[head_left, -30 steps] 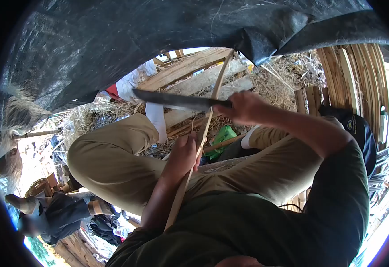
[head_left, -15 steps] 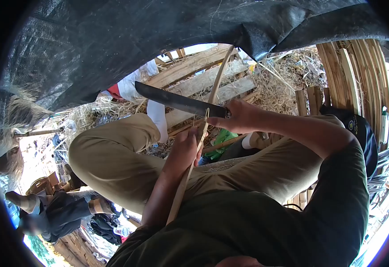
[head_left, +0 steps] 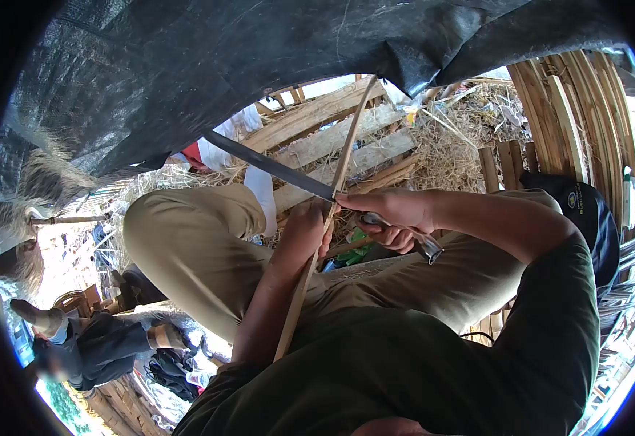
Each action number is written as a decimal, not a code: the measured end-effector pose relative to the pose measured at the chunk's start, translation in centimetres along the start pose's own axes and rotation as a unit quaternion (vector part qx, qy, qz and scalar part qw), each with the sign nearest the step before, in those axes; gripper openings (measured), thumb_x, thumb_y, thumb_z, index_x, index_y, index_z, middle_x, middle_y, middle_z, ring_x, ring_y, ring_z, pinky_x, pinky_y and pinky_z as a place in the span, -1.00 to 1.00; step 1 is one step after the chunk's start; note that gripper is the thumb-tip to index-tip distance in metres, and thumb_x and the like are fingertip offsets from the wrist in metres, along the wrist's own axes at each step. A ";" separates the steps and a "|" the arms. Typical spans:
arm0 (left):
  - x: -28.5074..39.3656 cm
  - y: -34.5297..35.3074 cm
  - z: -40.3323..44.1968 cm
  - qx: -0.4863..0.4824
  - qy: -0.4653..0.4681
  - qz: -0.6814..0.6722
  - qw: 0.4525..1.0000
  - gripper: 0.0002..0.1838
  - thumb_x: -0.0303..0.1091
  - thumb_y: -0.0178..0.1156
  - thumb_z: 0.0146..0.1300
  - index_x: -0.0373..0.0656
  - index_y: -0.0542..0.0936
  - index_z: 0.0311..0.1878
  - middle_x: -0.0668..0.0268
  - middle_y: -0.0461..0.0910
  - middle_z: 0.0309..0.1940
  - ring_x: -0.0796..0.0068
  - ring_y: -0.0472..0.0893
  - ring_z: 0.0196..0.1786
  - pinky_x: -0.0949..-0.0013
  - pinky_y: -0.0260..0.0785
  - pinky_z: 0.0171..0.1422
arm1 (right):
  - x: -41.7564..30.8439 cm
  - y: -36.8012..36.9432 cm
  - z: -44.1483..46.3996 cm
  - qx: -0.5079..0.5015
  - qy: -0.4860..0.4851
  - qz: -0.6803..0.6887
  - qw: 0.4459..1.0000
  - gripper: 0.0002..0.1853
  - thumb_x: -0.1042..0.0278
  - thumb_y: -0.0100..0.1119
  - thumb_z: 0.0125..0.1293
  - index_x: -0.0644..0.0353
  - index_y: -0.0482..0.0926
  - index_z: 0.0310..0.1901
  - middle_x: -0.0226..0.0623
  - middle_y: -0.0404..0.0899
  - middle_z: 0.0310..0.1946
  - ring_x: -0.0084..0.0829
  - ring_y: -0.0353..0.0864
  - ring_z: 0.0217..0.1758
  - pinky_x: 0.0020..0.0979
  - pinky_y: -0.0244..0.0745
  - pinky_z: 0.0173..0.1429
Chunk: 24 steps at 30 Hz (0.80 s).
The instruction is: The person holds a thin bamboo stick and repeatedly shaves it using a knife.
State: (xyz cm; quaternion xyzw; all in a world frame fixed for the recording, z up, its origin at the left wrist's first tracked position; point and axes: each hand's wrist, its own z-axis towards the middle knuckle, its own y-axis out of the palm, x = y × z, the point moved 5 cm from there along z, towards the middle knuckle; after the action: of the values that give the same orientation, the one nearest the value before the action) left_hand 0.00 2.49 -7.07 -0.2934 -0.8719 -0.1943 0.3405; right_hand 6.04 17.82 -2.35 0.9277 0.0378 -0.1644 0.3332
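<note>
A strip (head_left: 300, 301) above the lap (head_left: 375, 291) is gripped in the left hand (head_left: 305, 231); a machete (head_left: 277, 168) is held by its handle (head_left: 431, 251) in the right hand (head_left: 396, 216), its blade (head_left: 237, 150) directed far left across the strip.

The left hand (head_left: 305, 231) is clenching in a fist, the left forearm (head_left: 265, 291) slanting forward from the torso. The right hand (head_left: 399, 208) is gripping with curled fingers (head_left: 397, 238), one straightened digit pointing toward the left hand; the right elbow (head_left: 561, 236) is bending, the right forearm (head_left: 477, 218) angling inward.
</note>
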 end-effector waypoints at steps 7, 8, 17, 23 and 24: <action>0.0 0.5 0.2 0.004 -0.016 -0.009 1.000 -0.56 -0.13 -0.23 0.54 -0.32 0.50 -0.02 0.36 0.33 -0.72 0.55 0.26 -0.79 0.41 0.15 -0.68 | -4.1 -1.4 -5.0 0.246 -0.193 -0.195 0.929 -0.26 -0.46 -0.07 0.39 0.14 0.35 -0.60 -0.47 0.20 -0.81 -0.60 0.26 -0.80 -0.46 0.17 -0.71; 0.0 0.5 0.1 0.001 -0.008 0.003 1.000 -0.59 -0.12 -0.19 0.53 -0.31 0.47 -0.02 0.38 0.30 -0.71 0.58 0.24 -0.78 0.44 0.10 -0.69 | -4.0 -2.8 -4.8 0.296 -0.208 -0.256 0.896 -0.25 -0.48 -0.04 0.37 0.16 0.37 -0.61 -0.41 0.28 -0.80 -0.54 0.36 -0.78 -0.40 0.27 -0.68; -0.2 0.7 -0.4 -0.039 -0.034 -0.102 0.993 -0.35 0.25 -0.16 0.50 -0.26 0.53 0.02 0.34 0.41 -0.71 0.51 0.34 -0.77 0.43 0.18 -0.66 | -2.3 -4.6 -2.9 0.413 -0.181 -0.454 0.768 -0.42 -0.25 0.22 0.21 0.24 0.68 -0.20 -0.09 0.66 -0.48 -0.14 0.74 -0.35 -0.17 0.64 -0.17; 0.5 0.6 -0.6 -0.053 0.024 -0.105 0.993 -0.39 0.34 0.13 0.32 -0.14 0.56 -0.17 0.32 0.55 -0.59 0.46 0.53 -0.68 0.44 0.32 -0.64 | 0.4 2.6 -0.5 0.257 -0.210 -0.347 0.877 -0.62 -0.09 0.22 0.23 0.08 0.71 -0.24 -0.34 0.56 -0.64 -0.47 0.61 -0.62 -0.35 0.54 -0.46; 0.4 0.4 -0.7 -0.020 0.008 -0.090 0.996 -0.44 0.27 0.16 0.34 -0.15 0.57 -0.21 0.32 0.55 -0.60 0.46 0.52 -0.69 0.44 0.32 -0.67 | 0.6 3.3 -0.3 0.254 -0.223 -0.345 0.876 -0.60 -0.12 0.22 0.24 0.09 0.71 -0.23 -0.30 0.57 -0.62 -0.42 0.63 -0.58 -0.32 0.57 -0.42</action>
State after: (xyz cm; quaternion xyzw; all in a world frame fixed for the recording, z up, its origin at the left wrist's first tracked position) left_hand 0.34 2.55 -6.24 -0.2191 -0.8881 -0.2440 0.3222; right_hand 7.30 15.37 -0.36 0.8471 0.2371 -0.4756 0.0080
